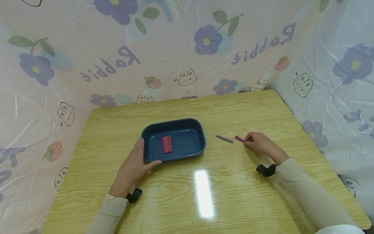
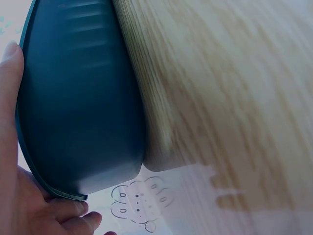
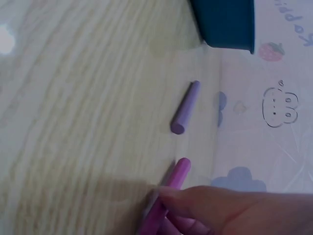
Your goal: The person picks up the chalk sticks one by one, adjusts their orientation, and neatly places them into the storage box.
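A dark blue rectangular tray [image 1: 187, 156] sits on the table, with several pink, red and brownish sticks [image 1: 167, 144] side by side in its left half. My left hand [image 1: 135, 164] holds the tray's near left corner, the thumb along the front rim and the fingers against the left side. To the right of the tray, my right hand [image 1: 260, 143] pinches a slim magenta crayon-like stick [image 3: 178, 175] between thumb and fingers, close over the tabletop. Between that stick and the tray lies a purple stick [image 1: 224, 139], untouched. From the left wrist, only the tray's outer wall [image 2: 83, 112] shows.
The wood-grain table [image 1: 233, 195] reaches back to a patterned curtain [image 1: 175, 48] with flowers and rabbits, which also hangs at both sides. Black wrist mounts [image 1: 266, 170] hang under both forearms. A bright light reflection lies on the tabletop in front of the tray.
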Demonstrator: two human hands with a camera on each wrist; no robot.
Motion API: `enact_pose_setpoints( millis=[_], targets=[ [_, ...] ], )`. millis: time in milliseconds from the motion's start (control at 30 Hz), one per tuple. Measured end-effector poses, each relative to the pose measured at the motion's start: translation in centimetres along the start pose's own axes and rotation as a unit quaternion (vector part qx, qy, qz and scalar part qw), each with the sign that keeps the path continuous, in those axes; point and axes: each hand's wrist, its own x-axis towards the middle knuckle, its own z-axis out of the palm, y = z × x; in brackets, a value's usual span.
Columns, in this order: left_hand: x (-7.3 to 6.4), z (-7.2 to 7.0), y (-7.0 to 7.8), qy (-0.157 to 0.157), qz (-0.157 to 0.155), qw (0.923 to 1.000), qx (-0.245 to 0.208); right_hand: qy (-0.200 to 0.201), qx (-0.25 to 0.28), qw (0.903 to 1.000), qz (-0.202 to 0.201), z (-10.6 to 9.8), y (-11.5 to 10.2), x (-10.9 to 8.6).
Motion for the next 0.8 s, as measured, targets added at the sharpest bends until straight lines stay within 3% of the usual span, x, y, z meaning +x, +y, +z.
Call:
enact_pose_setpoints(
  millis=[200,333,500,800],
  targets=[
    [0.0,0.0,0.1,0.0,0.002,1.0,-0.001,-0.001,0.022,0.9996,0.017,-0.8,0.4,0.0],
    [-0.1,0.0,0.1,0.0,0.004,1.0,-0.001,-0.015,0.093,0.9953,0.023,-1.2,0.4,0.1],
    [0.0,0.0,0.1,0.001,0.007,1.0,0.001,-0.03,0.214,0.9762,0.015,-1.7,-0.3,0.1],
    [0.0,0.1,0.0,0.003,0.003,1.0,0.002,-0.017,0.315,0.9486,0.019,-2.2,-2.7,0.5]
  ],
)
